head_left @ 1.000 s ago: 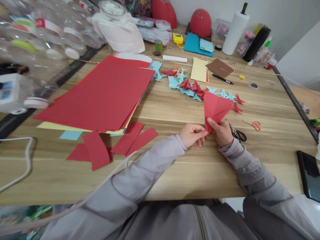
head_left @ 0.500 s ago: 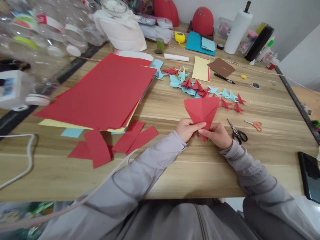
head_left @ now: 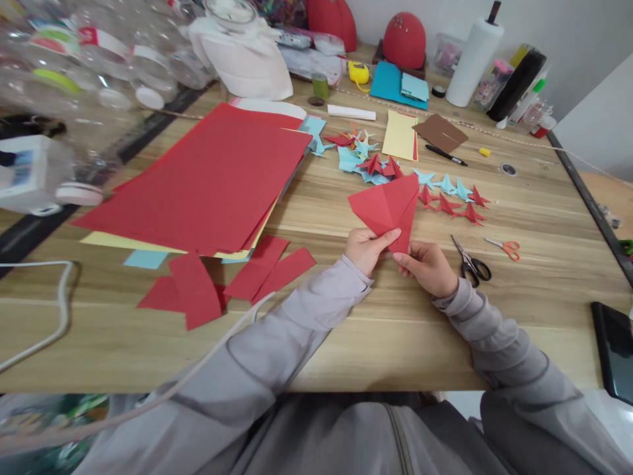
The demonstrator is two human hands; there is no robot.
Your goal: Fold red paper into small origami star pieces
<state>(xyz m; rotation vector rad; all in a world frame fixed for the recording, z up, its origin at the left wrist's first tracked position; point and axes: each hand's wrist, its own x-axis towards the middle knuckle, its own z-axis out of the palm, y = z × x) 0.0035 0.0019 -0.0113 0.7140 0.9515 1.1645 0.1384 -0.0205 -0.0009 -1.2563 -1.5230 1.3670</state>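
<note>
A creased red origami paper (head_left: 386,203), folded to a kite-like shape, is held just above the table with its narrow point toward me. My left hand (head_left: 368,249) is closed on its lower left part, thumb lying across the front. At the bottom tip, my right hand (head_left: 426,265) pinches the paper between thumb and fingers. Just beyond the paper lie folded red cranes (head_left: 448,204) and light blue cranes (head_left: 446,184) in rows. Black-handled scissors (head_left: 473,265) and small orange-handled scissors (head_left: 509,248) rest to the right of my right hand.
Large red sheets (head_left: 208,178) are stacked at the left, with red paper strips (head_left: 281,274) before them. A white cable (head_left: 217,346) runs past my left sleeve. Plastic bottles (head_left: 103,53) crowd the far left. A phone (head_left: 613,349) lies at the right edge.
The red paper has tilted to the left, and its right side looks folded or turned in. My right hand has moved slightly down along its edge toward the tip.
</note>
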